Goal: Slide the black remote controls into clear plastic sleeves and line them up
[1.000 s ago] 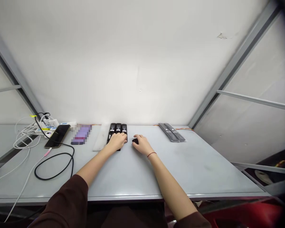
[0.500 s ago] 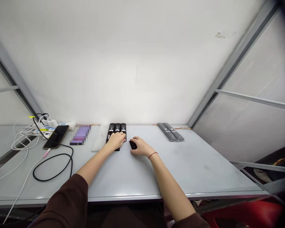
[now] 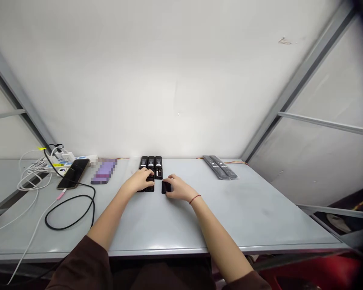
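Note:
Several black remote controls [image 3: 151,167] lie side by side at the far middle of the table, with their lower ends partly hidden. My left hand [image 3: 138,180] is curled over the lower part of these remotes, and its fingertips press on a black remote end [image 3: 149,186]. My right hand [image 3: 178,188] sits just to the right, gripping a small black piece [image 3: 166,187] with its fingers. That piece may be a remote's battery cover, but the picture does not settle it. The hands are close together, a narrow gap apart.
Two grey remotes [image 3: 219,167] in clear wrap lie at the far right. To the left are a blurred purple item [image 3: 104,170], a smartphone [image 3: 72,173], a power strip [image 3: 69,162] and loose white and black cables [image 3: 69,213]. The table's front edge [image 3: 157,253] runs below my forearms.
My hands have drawn closer together. The right hand has carried the small black piece left toward the remotes, and the left hand has shifted to their lower ends.

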Motion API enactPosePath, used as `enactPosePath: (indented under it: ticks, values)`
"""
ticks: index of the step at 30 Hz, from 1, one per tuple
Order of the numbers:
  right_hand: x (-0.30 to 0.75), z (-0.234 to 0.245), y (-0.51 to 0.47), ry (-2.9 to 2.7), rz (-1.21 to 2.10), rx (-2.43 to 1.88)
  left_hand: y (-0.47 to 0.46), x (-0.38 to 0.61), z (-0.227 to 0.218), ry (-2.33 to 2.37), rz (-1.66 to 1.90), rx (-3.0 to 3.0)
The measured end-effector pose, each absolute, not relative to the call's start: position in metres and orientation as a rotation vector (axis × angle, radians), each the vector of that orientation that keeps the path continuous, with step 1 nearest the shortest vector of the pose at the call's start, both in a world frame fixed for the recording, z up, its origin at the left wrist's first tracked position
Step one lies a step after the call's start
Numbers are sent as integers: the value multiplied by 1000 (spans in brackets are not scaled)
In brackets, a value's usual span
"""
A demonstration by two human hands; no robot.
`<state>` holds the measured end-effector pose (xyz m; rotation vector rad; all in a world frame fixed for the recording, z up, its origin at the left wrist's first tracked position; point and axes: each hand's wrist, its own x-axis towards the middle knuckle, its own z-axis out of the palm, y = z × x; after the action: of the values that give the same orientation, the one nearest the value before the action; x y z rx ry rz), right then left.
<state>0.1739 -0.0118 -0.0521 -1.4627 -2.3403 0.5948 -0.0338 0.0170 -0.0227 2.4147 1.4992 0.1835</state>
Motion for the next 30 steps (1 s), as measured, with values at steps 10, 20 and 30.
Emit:
enactPosePath:
  ticks: [10,20,30]
  values:
    - [155,-57,-13,-2336,467,-1287,-3,-28,-28,1529,27,2434]
    - [153,-61,-12,-2297,452,-1371,4,-32,-40,1524,42,2487]
    - [214,-45,5,-1857,411,-1790,2,-35,-25,1469,86,2439]
